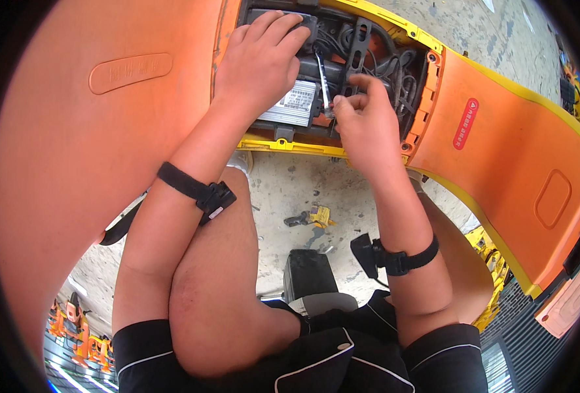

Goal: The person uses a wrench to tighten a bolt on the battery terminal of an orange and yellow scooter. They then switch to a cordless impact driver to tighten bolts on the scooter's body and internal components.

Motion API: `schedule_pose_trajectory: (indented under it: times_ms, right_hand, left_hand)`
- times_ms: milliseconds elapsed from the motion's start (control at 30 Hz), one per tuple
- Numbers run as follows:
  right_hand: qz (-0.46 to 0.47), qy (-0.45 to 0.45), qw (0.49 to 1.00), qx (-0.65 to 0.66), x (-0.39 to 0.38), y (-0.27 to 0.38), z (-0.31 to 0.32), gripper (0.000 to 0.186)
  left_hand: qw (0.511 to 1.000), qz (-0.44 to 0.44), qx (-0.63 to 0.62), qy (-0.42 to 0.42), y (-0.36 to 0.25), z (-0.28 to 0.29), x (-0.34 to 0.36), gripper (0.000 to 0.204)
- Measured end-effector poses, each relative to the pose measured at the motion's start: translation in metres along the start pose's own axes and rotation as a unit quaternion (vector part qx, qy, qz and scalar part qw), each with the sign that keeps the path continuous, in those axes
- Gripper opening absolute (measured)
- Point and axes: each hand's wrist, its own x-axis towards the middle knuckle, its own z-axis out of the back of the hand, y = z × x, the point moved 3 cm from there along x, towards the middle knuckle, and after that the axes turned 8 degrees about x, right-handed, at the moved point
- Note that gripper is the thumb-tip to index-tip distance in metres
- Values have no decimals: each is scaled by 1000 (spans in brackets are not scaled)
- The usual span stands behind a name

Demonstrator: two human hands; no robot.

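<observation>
My left hand (260, 62) rests palm down on a black box (308, 25) at the far end of the compartment, its fingers stretched over the box. A slim silver wrench (323, 78) lies lengthwise there, its far end among black cables. My right hand (370, 121) is half curled beside the wrench's near end, thumb and forefinger apart; no grip on it shows. Between the hands sits a silver finned controller (293, 105) with a white label, partly covered by my left hand and wrist.
Orange body panels (152, 137) with yellow edging (293, 148) flank the compartment. A black slotted bracket (358, 49) and bundled cables (404, 78) fill its right part. On the concrete floor lie a yellow piece (320, 216) and a black box-shaped object (308, 275).
</observation>
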Motion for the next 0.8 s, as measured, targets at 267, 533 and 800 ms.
schedule_pose_trajectory:
  times_ms: [267,533,800]
  right_hand:
    - [125,-18,977,-172,-18,-20,-11,30]
    - [256,-67,886,-380,-17,-23,-19,38]
    - [326,-6,841,-431,-11,-23,-11,43]
  left_hand:
    - [1000,-4,14,8,1,-1,-1,38]
    - [1000,1,11,3,-2,3,0,41]
    - [1000,-10,18,-8,1,-2,-1,37]
